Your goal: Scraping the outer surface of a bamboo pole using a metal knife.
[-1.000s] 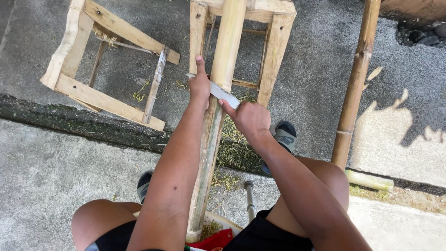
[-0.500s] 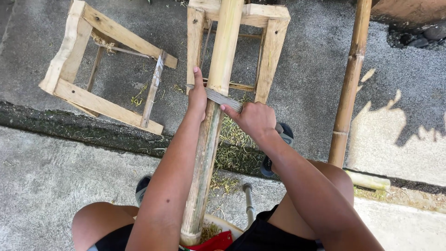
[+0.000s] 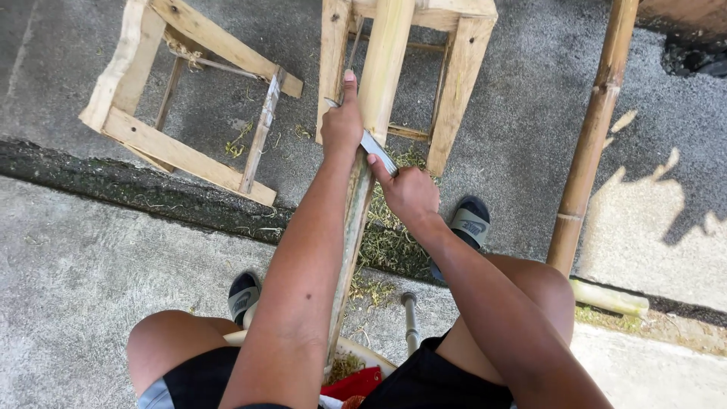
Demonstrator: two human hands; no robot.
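Two hands work one blade here: my left hand (image 3: 342,121) presses on the far end of the knife blade (image 3: 376,142), fingers curled over it with the index finger stretched straight out along the bamboo pole (image 3: 379,83), while my right hand (image 3: 409,193) is closed tight around the near end, where I take the handle to be, though the fist hides it. That pole runs from between my knees up across a wooden stool frame (image 3: 462,68), and the blade lies slantwise across it, touching the surface where the green skin gives way to pale, stripped cane. Green shavings (image 3: 390,235) lie on the concrete below. As I judge it, the chief danger is that extended left finger, which sits just beside the edge; a catch on a node could jerk the blade and nick it. Uneven pressure could also let the round pole roll on its rest, sending the blade off toward my wrist or knee. My sandalled foot (image 3: 469,223) is near the shavings, under the working spot.
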